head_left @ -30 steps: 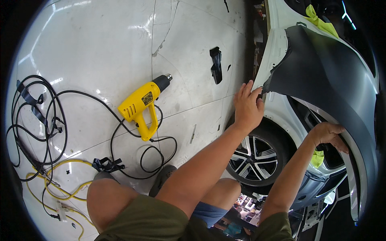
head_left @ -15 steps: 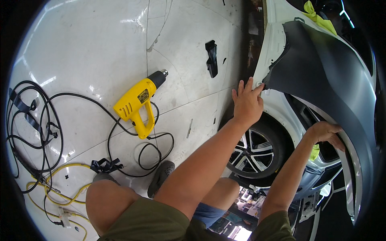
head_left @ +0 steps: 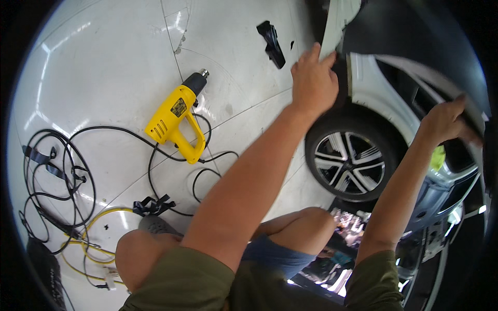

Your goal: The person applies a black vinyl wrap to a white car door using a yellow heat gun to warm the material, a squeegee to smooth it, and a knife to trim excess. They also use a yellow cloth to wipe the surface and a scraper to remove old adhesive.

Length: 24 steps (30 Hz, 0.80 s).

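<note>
A car fender (head_left: 402, 31), dark grey on its outer face with a white strip along its left edge, is at the upper right. My left hand (head_left: 315, 85) has its fingers on the lower end of that white strip, near a corner of the fender. My right hand (head_left: 443, 123) grips the curved wheel-arch edge, its fingers partly hidden and blurred. Below the fender are the white car body (head_left: 365, 78) and a wheel (head_left: 350, 166) with a black and silver rim.
On the pale tiled floor lie a yellow heat gun (head_left: 174, 122) with a black cord, a black strip-shaped piece (head_left: 271, 44), and crumpled black film (head_left: 154, 205). Coiled black cable (head_left: 62, 137) and yellow hose (head_left: 85, 225) lie at left. A yellow-green cloth (head_left: 438, 158) shows behind my right arm.
Both hands and the fender have moved up and away from the wheel. A gap now shows between the fender's white edge and the car body. The view has also shifted.
</note>
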Each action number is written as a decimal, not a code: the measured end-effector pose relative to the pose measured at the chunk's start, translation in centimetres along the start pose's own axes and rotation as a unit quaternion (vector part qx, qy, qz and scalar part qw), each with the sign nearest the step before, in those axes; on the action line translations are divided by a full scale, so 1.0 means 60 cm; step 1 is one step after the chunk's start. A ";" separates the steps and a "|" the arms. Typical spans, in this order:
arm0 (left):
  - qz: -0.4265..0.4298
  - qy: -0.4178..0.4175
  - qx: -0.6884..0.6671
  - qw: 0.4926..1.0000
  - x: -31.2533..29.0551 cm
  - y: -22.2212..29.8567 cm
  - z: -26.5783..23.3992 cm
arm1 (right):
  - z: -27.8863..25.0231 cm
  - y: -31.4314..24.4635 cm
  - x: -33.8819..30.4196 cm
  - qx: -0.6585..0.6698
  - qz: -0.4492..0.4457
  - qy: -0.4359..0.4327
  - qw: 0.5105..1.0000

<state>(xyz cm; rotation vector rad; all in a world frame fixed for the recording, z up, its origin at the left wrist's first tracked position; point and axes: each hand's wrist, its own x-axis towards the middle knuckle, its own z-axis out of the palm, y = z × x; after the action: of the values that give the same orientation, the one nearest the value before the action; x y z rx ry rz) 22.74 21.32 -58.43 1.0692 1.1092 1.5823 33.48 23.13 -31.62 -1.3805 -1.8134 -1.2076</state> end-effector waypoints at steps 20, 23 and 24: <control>-0.356 0.163 0.421 0.818 -0.543 0.300 -0.683 | 0.070 -0.289 -0.512 0.482 -0.012 -0.620 0.619; -0.420 0.276 0.327 0.800 -0.887 0.306 -0.492 | 0.096 -0.293 -0.491 0.494 -0.042 -0.601 0.627; -0.406 0.322 0.293 0.804 -0.918 0.297 -0.410 | 0.104 -0.299 -0.485 0.495 -0.049 -0.598 0.628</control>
<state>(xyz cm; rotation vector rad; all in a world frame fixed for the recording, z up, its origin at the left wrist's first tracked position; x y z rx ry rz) 8.04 -39.74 -55.04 0.2353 2.2485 0.8800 26.30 14.58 -64.53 -1.3243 -2.6281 1.0840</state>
